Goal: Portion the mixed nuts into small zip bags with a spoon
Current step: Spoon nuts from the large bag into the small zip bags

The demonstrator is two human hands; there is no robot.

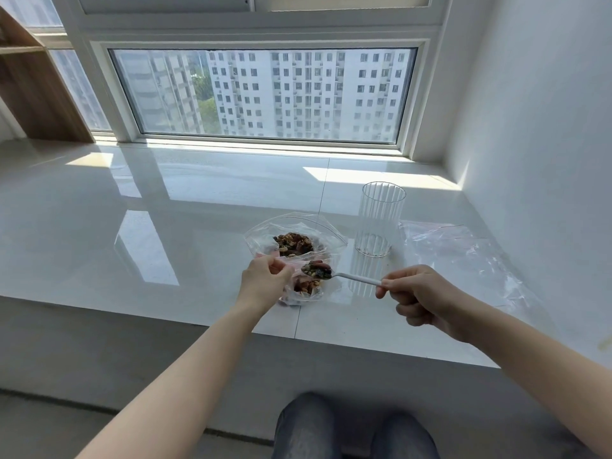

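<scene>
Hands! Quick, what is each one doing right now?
Left hand: pinches the rim of the small clear plastic zip bag.
Right hand: grips the white plastic spoon, loaded with mixed nuts.

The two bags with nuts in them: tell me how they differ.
The large bag lies farther back on the ledge, untouched, with a big heap of nuts; the small zip bag sits nearer, its mouth pinched open by the left hand, with fewer nuts. The loaded spoon, in the right hand, hovers over the small zip bag. Both are clear plastic.

Three zip bags (pixel 294 233), one spoon (pixel 351 277), one glass (pixel 379 220)
</scene>
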